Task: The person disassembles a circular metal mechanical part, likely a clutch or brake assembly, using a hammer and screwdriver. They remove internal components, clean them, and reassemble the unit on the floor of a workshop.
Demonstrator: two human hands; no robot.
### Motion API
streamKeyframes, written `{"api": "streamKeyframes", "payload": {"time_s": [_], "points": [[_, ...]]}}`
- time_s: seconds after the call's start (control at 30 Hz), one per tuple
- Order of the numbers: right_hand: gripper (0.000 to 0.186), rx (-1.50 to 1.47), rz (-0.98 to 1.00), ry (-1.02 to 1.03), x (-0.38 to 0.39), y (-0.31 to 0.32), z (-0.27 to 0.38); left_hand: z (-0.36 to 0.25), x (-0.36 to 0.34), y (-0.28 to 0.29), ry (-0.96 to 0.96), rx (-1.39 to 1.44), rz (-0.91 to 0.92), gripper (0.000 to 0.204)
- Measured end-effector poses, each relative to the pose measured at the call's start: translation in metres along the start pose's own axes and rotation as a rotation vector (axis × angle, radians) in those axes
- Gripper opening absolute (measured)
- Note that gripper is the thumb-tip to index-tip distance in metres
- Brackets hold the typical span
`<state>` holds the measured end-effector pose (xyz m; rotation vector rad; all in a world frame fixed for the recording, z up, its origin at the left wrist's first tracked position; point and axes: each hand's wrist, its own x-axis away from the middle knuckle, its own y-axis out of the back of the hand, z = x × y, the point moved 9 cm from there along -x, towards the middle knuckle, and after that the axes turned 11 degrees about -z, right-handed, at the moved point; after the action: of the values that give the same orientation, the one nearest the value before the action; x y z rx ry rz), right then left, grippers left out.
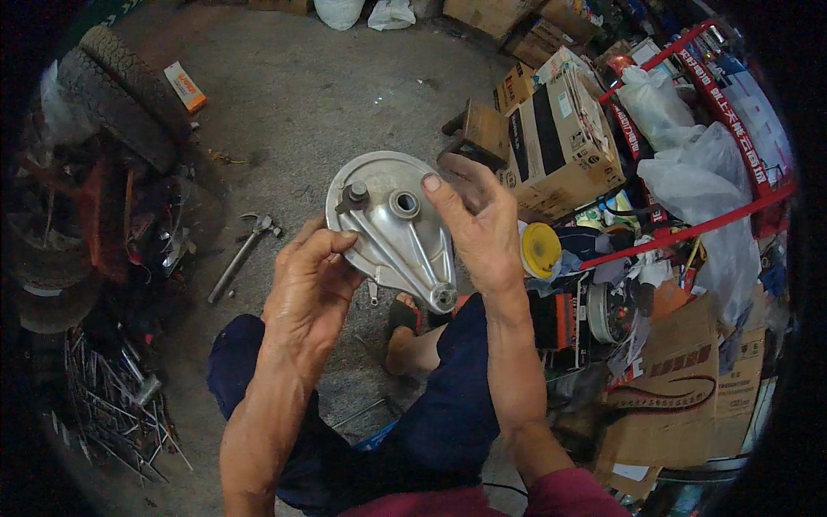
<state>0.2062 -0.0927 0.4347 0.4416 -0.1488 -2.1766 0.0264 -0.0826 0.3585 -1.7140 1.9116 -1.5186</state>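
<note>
Between my two hands is a silvery metal brake drum cover plate (388, 250), round with a pointed arm toward me, raised ribs, a central hole and a dark bolt on its upper left. My left hand (314, 263) grips its left edge, thumb on the face and fingers underneath. At the upper right rim, my right hand (478, 220) has its thumb on the face; its other fingers are blurred and partly hidden behind. The plate is held above the floor, over my knees. The underside is out of sight.
On the floor at left lie a hammer (245, 256), worn tyres (108, 95), an orange and white box (185, 86) and a heap of metal rods (121, 405). Cardboard boxes (564, 142), a small wooden stool (479, 131), a yellow-lidded tub (540, 250) and a red rack (689, 220) crowd the right.
</note>
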Motion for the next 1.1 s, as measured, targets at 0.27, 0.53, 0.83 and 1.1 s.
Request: {"api": "streamKeyframes", "payload": {"time_s": [0.27,0.53,0.83,1.1], "points": [[0.075,0.042,0.088,-0.002,0.005,-0.01,-0.009,-0.011,0.007,-0.001,-0.11,-0.11,-0.023,0.05],[0.083,-0.171,0.155,-0.084,0.006,-0.022,-0.01,-0.025,0.026,-0.017,-0.49,-0.314,0.016,0.053],[0.072,-0.441,0.214,-0.154,0.016,-0.026,0.003,-0.032,0.05,-0.031,-0.73,-0.52,0.0,0.054],[0.101,-0.457,0.203,0.018,0.019,-0.02,0.02,-0.052,0.101,-0.051,-1.455,-0.846,0.084,0.058]]}}
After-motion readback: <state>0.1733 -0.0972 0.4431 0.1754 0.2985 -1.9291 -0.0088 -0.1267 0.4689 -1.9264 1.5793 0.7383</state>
